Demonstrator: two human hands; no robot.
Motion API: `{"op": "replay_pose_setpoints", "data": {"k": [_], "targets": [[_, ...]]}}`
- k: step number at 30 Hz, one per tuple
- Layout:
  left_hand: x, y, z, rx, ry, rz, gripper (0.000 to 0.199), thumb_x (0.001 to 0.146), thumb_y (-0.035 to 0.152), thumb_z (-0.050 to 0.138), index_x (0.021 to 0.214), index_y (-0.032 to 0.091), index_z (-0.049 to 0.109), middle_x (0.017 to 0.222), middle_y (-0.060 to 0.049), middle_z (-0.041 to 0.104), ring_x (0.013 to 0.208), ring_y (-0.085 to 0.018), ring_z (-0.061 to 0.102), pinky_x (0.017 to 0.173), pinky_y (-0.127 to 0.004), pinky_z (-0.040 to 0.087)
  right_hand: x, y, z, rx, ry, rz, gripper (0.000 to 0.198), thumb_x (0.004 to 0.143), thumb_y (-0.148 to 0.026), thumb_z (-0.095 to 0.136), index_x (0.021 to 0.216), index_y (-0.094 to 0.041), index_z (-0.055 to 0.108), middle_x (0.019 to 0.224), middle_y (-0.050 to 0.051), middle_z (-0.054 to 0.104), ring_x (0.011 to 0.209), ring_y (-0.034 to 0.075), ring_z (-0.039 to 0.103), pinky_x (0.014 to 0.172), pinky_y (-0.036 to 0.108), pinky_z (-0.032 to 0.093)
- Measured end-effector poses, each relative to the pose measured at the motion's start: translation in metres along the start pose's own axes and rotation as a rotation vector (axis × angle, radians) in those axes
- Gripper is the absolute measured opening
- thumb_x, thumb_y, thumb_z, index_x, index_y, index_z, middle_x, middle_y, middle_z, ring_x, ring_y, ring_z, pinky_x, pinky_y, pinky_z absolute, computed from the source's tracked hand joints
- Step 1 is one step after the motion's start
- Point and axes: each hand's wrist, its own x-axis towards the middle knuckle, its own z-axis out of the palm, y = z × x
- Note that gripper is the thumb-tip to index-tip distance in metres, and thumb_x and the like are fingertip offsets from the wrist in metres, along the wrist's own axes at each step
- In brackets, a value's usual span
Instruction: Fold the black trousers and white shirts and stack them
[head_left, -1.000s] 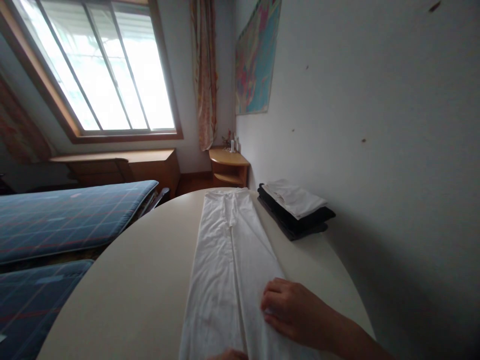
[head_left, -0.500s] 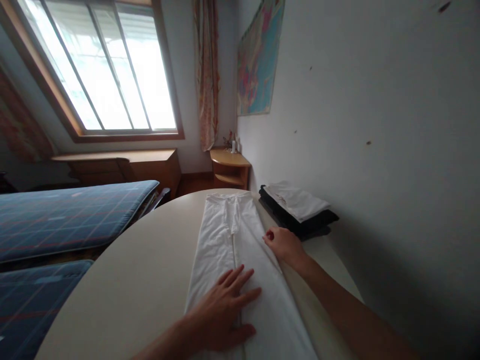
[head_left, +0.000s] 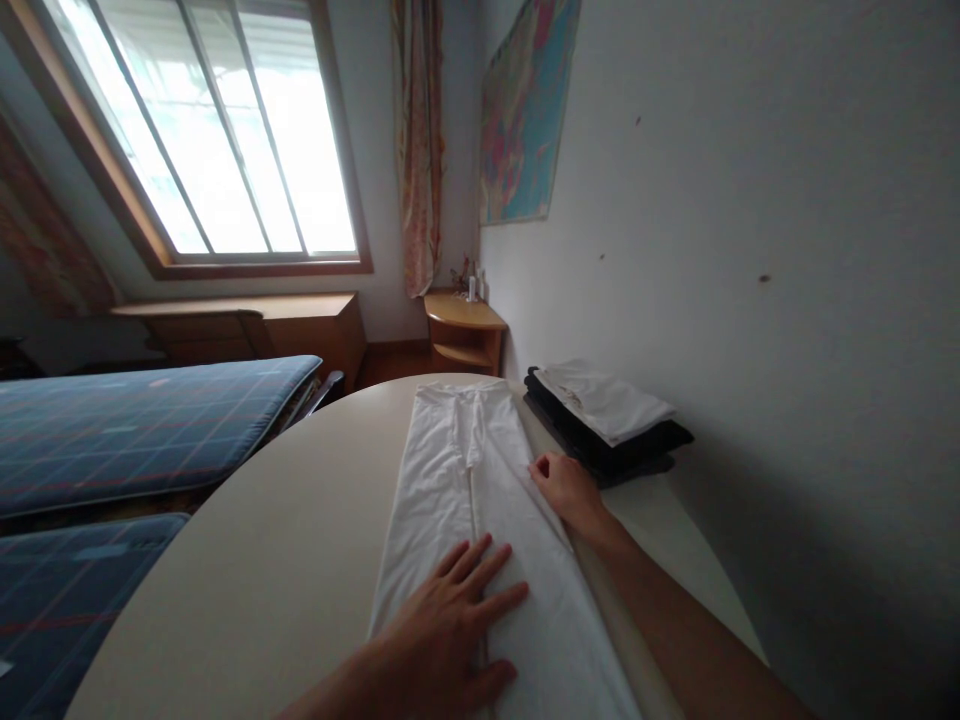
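Observation:
White trousers [head_left: 431, 490] lie stretched out lengthwise on a round cream table [head_left: 300, 530], the waistband at the far edge and the legs running toward me. My left hand [head_left: 457, 620] rests flat on the legs, fingers spread. At the right edge of the trousers, below the hip, my right hand [head_left: 566, 487] is closed, its thumb and fingertips pinching the edge of the fabric. The near ends of the legs run out of the bottom of the view.
A stack of folded dark clothes [head_left: 645, 442] topped by a folded white garment [head_left: 607, 400] sits on the table's right side, close to the wall [head_left: 735, 400]. Blue plaid mattresses [head_left: 150, 430] are at the left. A corner shelf [head_left: 465, 312] stands beyond the table.
Both hands stay in nearly the same places on the trousers. The whole view has shifted slightly; the trousers and the stack look unmoved on the table.

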Motion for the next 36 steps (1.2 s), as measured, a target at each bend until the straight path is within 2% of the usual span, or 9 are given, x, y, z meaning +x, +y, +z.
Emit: {"op": "replay_pose_setpoints", "data": {"k": [10,16,18,20,23,26,30,33,36], "targets": [[-0.001,0.000,-0.001,0.006,-0.012,-0.007,0.078,0.085,0.048,0.064,0.154,0.039,0.029,0.166,-0.002,0.009,0.152,-0.034,0.007,0.121,-0.059,0.012,0.002,0.009,0.005,0.040,0.025,0.000,0.017,0.095,-0.028,0.058,0.104,-0.016,0.066,0.095,0.009,0.075,0.085,0.020,0.070,0.071,0.026,0.044],[-0.001,0.001,-0.003,0.008,-0.022,0.010,0.080,0.084,0.049,0.066,0.154,0.041,0.029,0.166,-0.001,0.007,0.151,-0.035,0.007,0.121,-0.060,0.011,-0.008,0.004,-0.001,-0.120,0.079,-0.073,0.024,0.095,-0.024,0.053,0.115,-0.023,0.066,0.113,0.008,0.070,0.091,0.020,0.068,0.076,0.028,0.045],[-0.001,0.001,-0.004,0.006,-0.030,0.011,0.080,0.084,0.050,0.066,0.154,0.042,0.028,0.166,-0.001,0.006,0.151,-0.035,0.007,0.121,-0.060,0.010,-0.009,0.001,0.000,-0.176,0.109,-0.076,0.030,0.095,-0.020,0.051,0.120,-0.022,0.066,0.121,0.010,0.067,0.100,0.022,0.066,0.082,0.030,0.046],[-0.002,0.002,-0.004,0.002,-0.036,0.011,0.079,0.085,0.052,0.065,0.154,0.043,0.027,0.166,0.000,0.005,0.151,-0.035,0.005,0.121,-0.061,0.011,-0.009,-0.003,0.003,-0.183,0.117,-0.194,0.037,0.096,-0.021,0.047,0.130,-0.022,0.062,0.132,0.010,0.062,0.116,0.023,0.060,0.095,0.033,0.043],[-0.002,0.002,-0.004,0.000,-0.032,0.021,0.077,0.087,0.055,0.061,0.154,0.043,0.026,0.166,-0.001,0.006,0.151,-0.036,0.005,0.120,-0.062,0.011,-0.011,-0.009,0.014,-0.145,-0.001,-0.357,0.044,0.101,-0.034,0.040,0.142,-0.024,0.053,0.150,0.008,0.050,0.138,0.024,0.042,0.113,0.041,0.030],[-0.003,0.000,-0.003,-0.007,-0.014,0.041,0.076,0.088,0.056,0.060,0.154,0.042,0.025,0.166,-0.001,0.006,0.151,-0.036,0.006,0.120,-0.063,0.011,-0.012,-0.010,0.023,-0.166,-0.079,-0.227,0.057,0.102,-0.048,0.035,0.151,-0.020,0.042,0.159,0.008,0.035,0.147,0.031,0.028,0.118,0.050,0.020],[-0.003,-0.001,-0.001,-0.013,0.000,0.055,0.076,0.088,0.055,0.060,0.155,0.040,0.026,0.166,-0.002,0.006,0.151,-0.038,0.007,0.120,-0.063,0.011,-0.012,-0.008,0.024,-0.206,-0.051,-0.070,0.067,0.101,-0.049,0.034,0.155,-0.011,0.031,0.161,0.014,0.028,0.149,0.034,0.021,0.119,0.051,0.017],[-0.002,-0.002,0.001,-0.008,0.001,0.051,0.077,0.087,0.053,0.062,0.155,0.040,0.027,0.166,-0.003,0.007,0.151,-0.038,0.007,0.120,-0.063,0.011,-0.012,-0.008,0.021,-0.173,-0.011,-0.177,0.064,0.101,-0.045,0.036,0.156,-0.014,0.029,0.164,0.011,0.020,0.151,0.031,0.015,0.120,0.049,0.014],[-0.002,-0.002,0.001,-0.002,0.002,0.040,0.078,0.086,0.052,0.063,0.154,0.041,0.027,0.166,-0.002,0.008,0.151,-0.037,0.007,0.120,-0.062,0.011,-0.014,-0.012,0.019,-0.106,-0.122,-0.357,0.058,0.102,-0.044,0.033,0.155,-0.022,0.032,0.163,0.007,0.026,0.151,0.026,0.016,0.121,0.048,0.013]]}}
